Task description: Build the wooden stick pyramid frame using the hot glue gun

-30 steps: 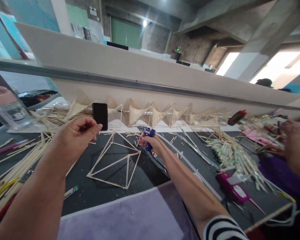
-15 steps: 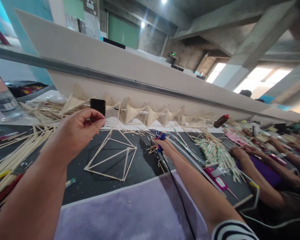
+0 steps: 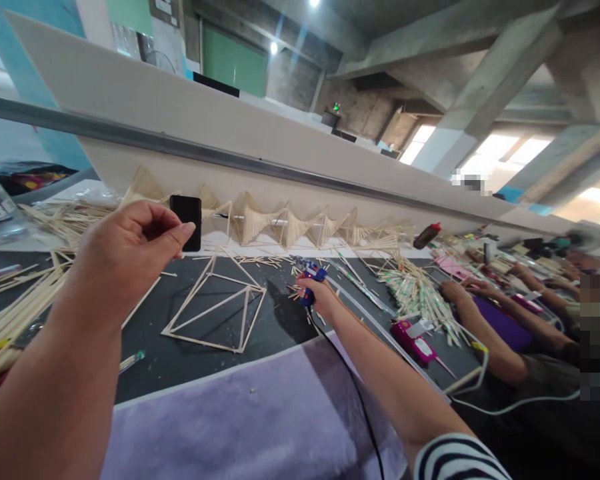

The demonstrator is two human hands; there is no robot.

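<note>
My left hand (image 3: pixel 130 247) is raised over the left of the table, thumb and forefinger pinched together. Whatever lies between those fingertips is too small to make out. Behind them stands a black rectangular object (image 3: pixel 192 215) that looks like a phone. In my right hand (image 3: pixel 321 293) is a blue glue gun (image 3: pixel 309 280), its nozzle pointing away over scattered short stick pieces. A black cord (image 3: pixel 353 383) trails from it toward me. Between my hands, a frame of thin wooden sticks (image 3: pixel 203 343) rests on the dark tabletop (image 3: pixel 195 373), touched by neither hand.
A row of twisted stick models (image 3: pixel 300 228) lines the white partition (image 3: pixel 230 127). Loose sticks (image 3: pixel 27 303) lie at left, and a pile of wrapped sticks (image 3: pixel 415 293) at right. Nearby are a magenta glue gun (image 3: pixel 415 341), a purple sheet (image 3: pixel 220 427) and a co-worker's hands (image 3: pixel 460 293).
The whole view has shifted slightly. My left hand has moved a little left and up, still pinched, uncovering a stick beside the frame. My right hand keeps the glue gun in nearly the same place.
</note>
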